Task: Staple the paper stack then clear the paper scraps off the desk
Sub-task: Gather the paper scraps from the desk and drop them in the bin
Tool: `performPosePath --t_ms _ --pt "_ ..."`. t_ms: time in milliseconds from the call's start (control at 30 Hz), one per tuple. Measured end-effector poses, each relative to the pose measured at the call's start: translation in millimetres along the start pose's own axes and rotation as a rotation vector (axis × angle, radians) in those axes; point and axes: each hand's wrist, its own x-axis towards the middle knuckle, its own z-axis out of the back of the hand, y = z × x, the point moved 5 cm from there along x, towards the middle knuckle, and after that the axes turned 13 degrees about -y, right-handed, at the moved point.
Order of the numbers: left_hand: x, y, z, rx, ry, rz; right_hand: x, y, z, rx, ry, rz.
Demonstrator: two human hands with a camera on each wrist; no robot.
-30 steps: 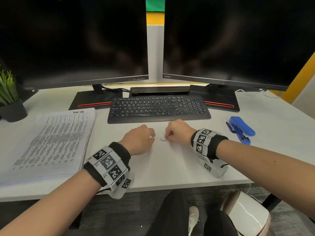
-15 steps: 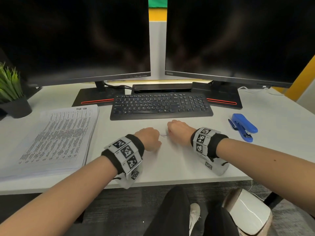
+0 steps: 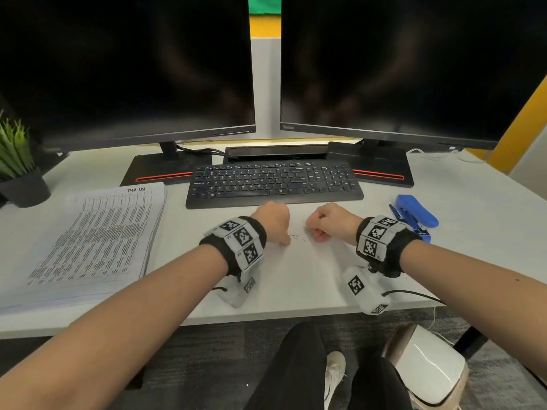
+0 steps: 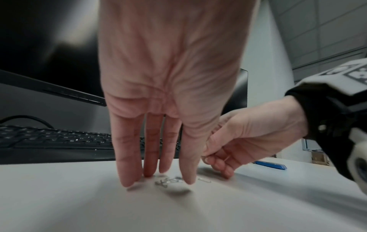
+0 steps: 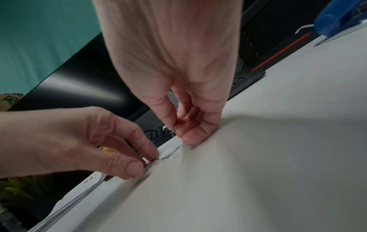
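Tiny paper scraps and bent staples (image 3: 296, 237) lie on the white desk (image 3: 296, 279) in front of the keyboard, between my hands. My left hand (image 3: 275, 223) stands over them with straight fingers, the fingertips (image 4: 187, 180) touching the desk beside the little pile (image 4: 167, 182). My right hand (image 3: 322, 221) is curled, and its thumb and forefinger pinch a small scrap (image 5: 172, 131) just above the desk. The printed paper stack (image 3: 97, 238) lies at the left. The blue stapler (image 3: 414, 217) sits at the right, behind my right wrist.
A black keyboard (image 3: 273, 184) lies just beyond the hands, with two dark monitors (image 3: 384, 69) behind it. A potted plant (image 3: 17, 167) stands at the far left. Below the desk edge are my legs and a white bin (image 3: 426, 371).
My left hand moved forward and right to the scraps and straightened its fingers onto the desk. My right hand drew slightly right, still pinching. The scraps now show between the hands.
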Motion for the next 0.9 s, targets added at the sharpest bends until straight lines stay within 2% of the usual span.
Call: performPosePath --t_ms 100,233,533,800,900 --pt "4 -4 -1 0.009 -0.009 -0.009 0 -2 1 0.019 -0.005 -0.017" --pt "9 -13 -4 0.033 -0.004 -0.086 -1 -4 3 0.06 -0.016 -0.035" --pt "9 -12 -6 -0.009 -0.117 -0.134 -8 -2 14 0.163 -0.042 -0.059" --pt "8 -26 -11 0.222 -0.058 -0.214 -19 -4 21 0.233 -0.059 -0.1" --pt "9 -26 -10 0.229 -0.046 -0.222 -23 -2 22 0.248 -0.057 -0.106"
